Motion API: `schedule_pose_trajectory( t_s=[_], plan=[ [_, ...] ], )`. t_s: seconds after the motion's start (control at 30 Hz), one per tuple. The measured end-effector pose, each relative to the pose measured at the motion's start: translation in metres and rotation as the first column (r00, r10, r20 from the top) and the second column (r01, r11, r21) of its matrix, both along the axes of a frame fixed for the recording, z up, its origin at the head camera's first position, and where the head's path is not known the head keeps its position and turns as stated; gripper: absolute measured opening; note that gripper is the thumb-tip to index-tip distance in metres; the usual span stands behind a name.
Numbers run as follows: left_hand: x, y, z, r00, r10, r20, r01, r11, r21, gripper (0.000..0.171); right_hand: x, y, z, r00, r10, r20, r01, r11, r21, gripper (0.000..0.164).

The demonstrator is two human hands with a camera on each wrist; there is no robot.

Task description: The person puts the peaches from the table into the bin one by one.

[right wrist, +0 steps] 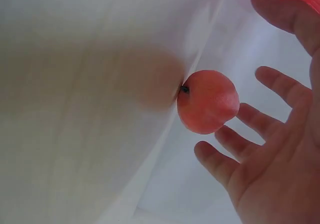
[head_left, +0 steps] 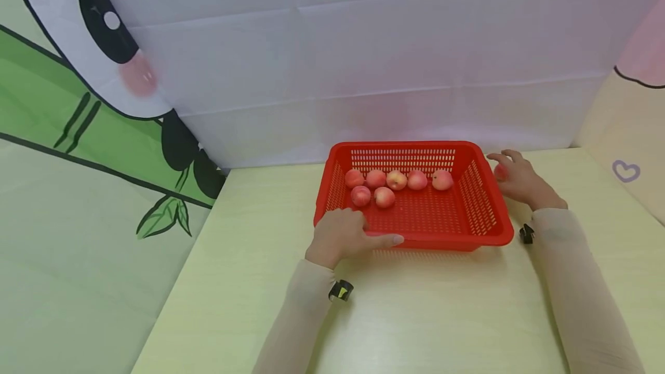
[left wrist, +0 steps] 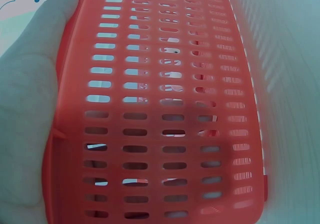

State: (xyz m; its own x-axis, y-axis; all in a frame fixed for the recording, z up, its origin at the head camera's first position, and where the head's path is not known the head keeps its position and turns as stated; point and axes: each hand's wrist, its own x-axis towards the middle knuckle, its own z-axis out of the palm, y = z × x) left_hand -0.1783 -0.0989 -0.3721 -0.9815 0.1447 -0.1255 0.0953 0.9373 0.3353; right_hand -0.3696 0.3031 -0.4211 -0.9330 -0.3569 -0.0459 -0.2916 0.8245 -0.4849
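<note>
A red plastic basket with slotted walls holds several small pinkish-red apples, grouped mostly on its left side. My left hand grips the basket's front rim near the left corner, its thumb lying along the rim. In the left wrist view that hand lines the rim beside the slotted wall. Just outside the basket's right side, my right hand is at a single apple. The right wrist view shows the fingers spread, fingertips right at this apple.
The pale wooden table runs under the basket up to a white cloth backdrop close behind it. Printed cartoon fabric hangs at the left. Black straps circle both wrists.
</note>
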Motion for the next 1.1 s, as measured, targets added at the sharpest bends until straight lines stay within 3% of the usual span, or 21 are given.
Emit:
schedule_pose_trajectory(
  t_s=[0.3, 0.87, 1.1],
  plan=[
    [-0.002, 0.0, 0.0, 1.0, -0.002, 0.008, 0.002, 1.0, -0.011, 0.081, 0.001, 0.005, -0.001, 0.997, 0.072, -0.019, -0.07, 0.996, 0.058, 0.049],
    [-0.001, -0.002, -0.001, 1.0, -0.01, 0.006, 0.01, 1.0, -0.006, 0.081, 0.007, 0.01, -0.001, 0.998, -0.017, 0.065, 0.013, 0.998, 0.059, 0.049],
    [-0.002, -0.002, 0.0, 1.0, -0.016, 0.005, 0.016, 1.0, -0.01, 0.081, 0.004, 0.012, -0.005, 0.999, 0.025, 0.048, -0.029, 0.995, 0.091, 0.027]
  ],
)
